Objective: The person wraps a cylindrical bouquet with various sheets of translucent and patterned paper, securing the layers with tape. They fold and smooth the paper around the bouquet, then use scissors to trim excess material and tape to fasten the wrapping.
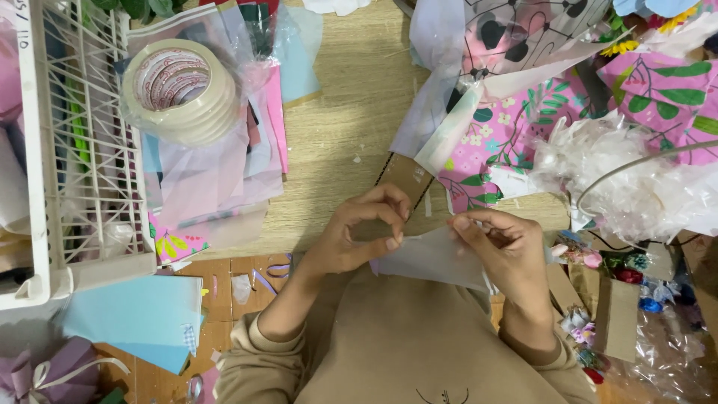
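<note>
Both hands, left (359, 236) and right (505, 251), grip 1 translucent paper sheet (434, 258) above wooden table (344, 112)

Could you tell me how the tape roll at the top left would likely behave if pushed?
The tape roll lies flat on slick plastic sheets, so it would probably slide, not roll. Its thick winding suggests it is fairly heavy and stiff.

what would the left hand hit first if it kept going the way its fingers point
The left hand pinches the left edge of a pale translucent sheet, fingers pointing right. Straight on, it would probably meet the right hand gripping the sheet's other side, though depth is unclear.
</note>
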